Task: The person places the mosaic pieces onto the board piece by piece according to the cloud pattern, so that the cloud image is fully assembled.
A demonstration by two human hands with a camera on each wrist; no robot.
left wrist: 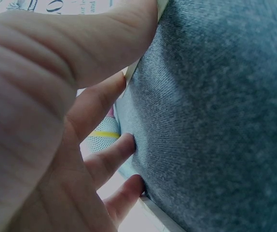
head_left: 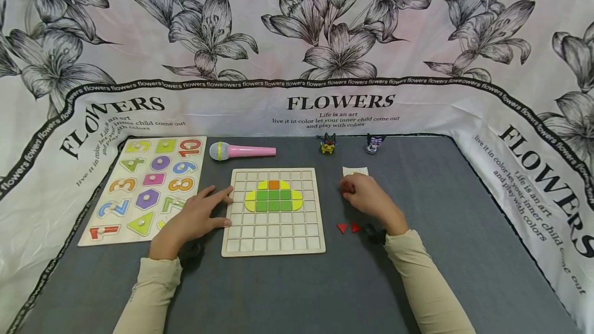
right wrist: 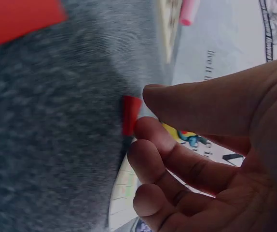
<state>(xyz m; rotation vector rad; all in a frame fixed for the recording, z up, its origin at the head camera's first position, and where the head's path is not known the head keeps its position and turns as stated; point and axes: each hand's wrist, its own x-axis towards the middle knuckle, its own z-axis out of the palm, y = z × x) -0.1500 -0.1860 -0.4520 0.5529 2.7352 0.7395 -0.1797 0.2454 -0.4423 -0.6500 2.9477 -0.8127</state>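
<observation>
My left hand [head_left: 192,218] rests at the left edge of a wooden grid board [head_left: 274,246], thumb and fingers spread against it. Green squares [head_left: 274,200], rounded yellow pieces [head_left: 250,201] and an orange square [head_left: 274,184] form a patch on the grid. To the board's right, my right hand [head_left: 368,197] is low over the cloth, fingers bent. In the right wrist view a small red piece [right wrist: 131,115] shows right at its thumb and index fingertips, which are apart. Two red triangles [head_left: 342,228] lie nearer me. Behind the hand is a small pale card [head_left: 355,171].
A number and shape puzzle board [head_left: 106,236] lies at the left, partly under my left hand. A pink toy microphone [head_left: 250,151] lies behind the grid. Two small figurines, one yellow and black [head_left: 327,144], one purple and white [head_left: 374,143], stand at the back of the grey cloth.
</observation>
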